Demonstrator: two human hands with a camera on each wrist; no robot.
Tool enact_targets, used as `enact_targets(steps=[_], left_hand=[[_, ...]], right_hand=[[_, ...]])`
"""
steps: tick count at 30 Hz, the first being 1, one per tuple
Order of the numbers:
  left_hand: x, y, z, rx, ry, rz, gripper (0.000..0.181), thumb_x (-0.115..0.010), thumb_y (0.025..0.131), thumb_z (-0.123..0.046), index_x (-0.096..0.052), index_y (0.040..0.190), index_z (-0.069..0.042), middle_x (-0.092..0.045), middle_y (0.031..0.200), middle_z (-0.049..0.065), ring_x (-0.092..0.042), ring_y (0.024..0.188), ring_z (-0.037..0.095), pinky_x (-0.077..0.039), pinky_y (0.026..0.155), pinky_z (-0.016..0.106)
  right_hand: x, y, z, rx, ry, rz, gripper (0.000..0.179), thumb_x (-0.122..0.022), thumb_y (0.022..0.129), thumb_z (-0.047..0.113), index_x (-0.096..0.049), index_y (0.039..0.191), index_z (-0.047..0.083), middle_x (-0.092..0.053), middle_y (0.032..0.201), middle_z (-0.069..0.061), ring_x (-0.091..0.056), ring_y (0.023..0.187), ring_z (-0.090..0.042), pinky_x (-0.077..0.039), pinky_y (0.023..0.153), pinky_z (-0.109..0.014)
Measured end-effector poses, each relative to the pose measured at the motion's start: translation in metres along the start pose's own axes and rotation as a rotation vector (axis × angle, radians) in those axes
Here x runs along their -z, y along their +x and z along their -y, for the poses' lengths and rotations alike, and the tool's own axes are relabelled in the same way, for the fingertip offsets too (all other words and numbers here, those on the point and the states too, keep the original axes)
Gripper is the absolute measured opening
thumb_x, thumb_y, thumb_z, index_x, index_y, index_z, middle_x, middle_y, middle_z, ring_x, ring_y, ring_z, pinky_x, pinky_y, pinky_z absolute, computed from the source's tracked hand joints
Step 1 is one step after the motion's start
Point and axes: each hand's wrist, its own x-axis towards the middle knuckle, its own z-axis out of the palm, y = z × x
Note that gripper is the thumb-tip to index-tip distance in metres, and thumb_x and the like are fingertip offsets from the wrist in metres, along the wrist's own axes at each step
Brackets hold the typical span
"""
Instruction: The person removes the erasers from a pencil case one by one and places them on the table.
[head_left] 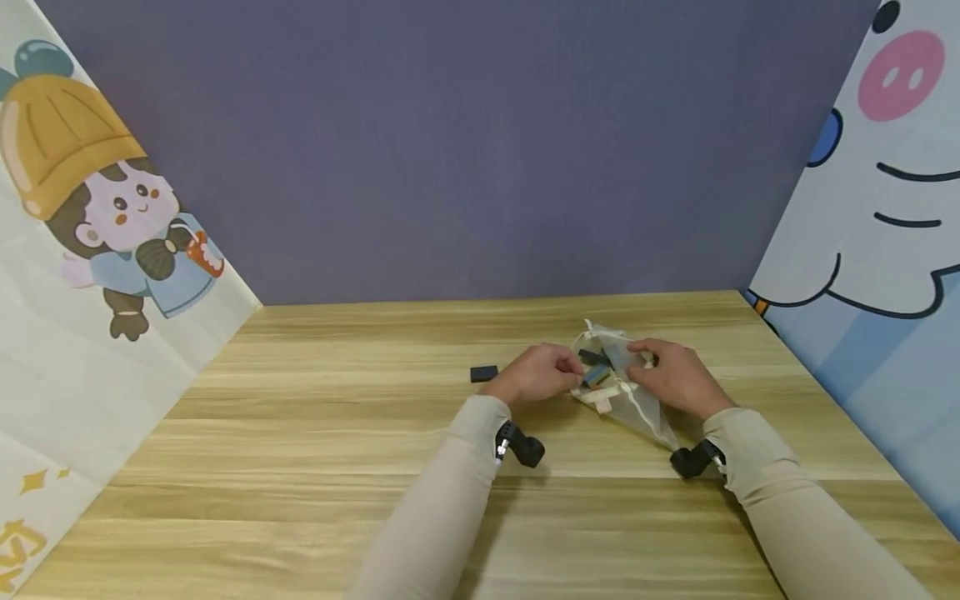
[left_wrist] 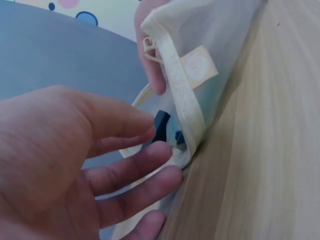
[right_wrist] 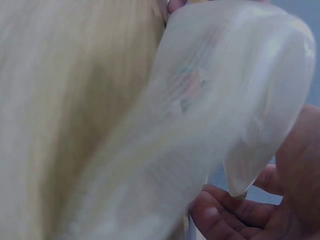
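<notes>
A translucent mesh zipper pouch (head_left: 637, 408) with a cream zipper edge lies on the wooden table, its mouth spread apart toward the left. My right hand (head_left: 678, 377) holds the pouch's far edge, with the fingertips partly behind the mesh in the right wrist view. At the mouth is my left hand (head_left: 542, 372), its fingers loosely bent and nothing seen between them. Inside the pouch are several small things, among them a dark piece (left_wrist: 161, 125) just beyond the left fingertips. A small black block (head_left: 483, 373) lies on the table beside the left wrist.
The wooden table (head_left: 300, 467) runs back to a grey-purple panel (head_left: 480, 150). Printed cartoon panels stand at the left (head_left: 112, 208) and right (head_left: 885, 250). A cream tag (left_wrist: 199, 65) shows on the pouch near the zipper pull (left_wrist: 149, 46).
</notes>
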Motion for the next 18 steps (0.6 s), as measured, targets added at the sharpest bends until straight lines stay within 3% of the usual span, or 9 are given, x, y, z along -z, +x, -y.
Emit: enact_targets(steps=[8, 14, 18], left_hand=[[-0.011, 0.005, -0.01, 0.067, 0.062, -0.056, 0.009, -0.058, 0.092, -0.028, -0.065, 0.093, -0.022, -0.059, 0.083, -0.013, -0.056, 0.07, 0.009, -0.045, 0.061, 0.029], [-0.016, 0.005, -0.018, 0.065, 0.22, -0.067, 0.005, -0.062, 0.089, -0.03, -0.066, 0.09, -0.026, -0.058, 0.081, -0.015, -0.055, 0.068, 0.006, -0.044, 0.06, 0.028], [-0.019, 0.005, -0.021, 0.031, 0.305, -0.052, 0.005, -0.063, 0.088, -0.032, -0.067, 0.091, -0.031, -0.059, 0.081, -0.016, -0.054, 0.068, 0.004, -0.043, 0.061, 0.028]], right_hand=[[0.002, -0.001, 0.0, 0.011, -0.015, -0.002, 0.047, -0.055, 0.091, 0.031, -0.049, 0.133, 0.009, -0.06, 0.105, -0.016, -0.049, 0.06, -0.018, -0.038, 0.053, -0.032], [-0.001, 0.0, -0.001, 0.011, -0.01, -0.007, 0.046, -0.055, 0.092, 0.031, -0.05, 0.133, 0.01, -0.058, 0.077, -0.007, -0.045, 0.052, -0.018, -0.037, 0.05, -0.033], [0.0, 0.0, -0.002, 0.011, -0.013, -0.018, 0.045, -0.056, 0.091, 0.03, -0.051, 0.132, 0.011, -0.057, 0.074, -0.006, -0.044, 0.05, -0.018, -0.037, 0.049, -0.033]])
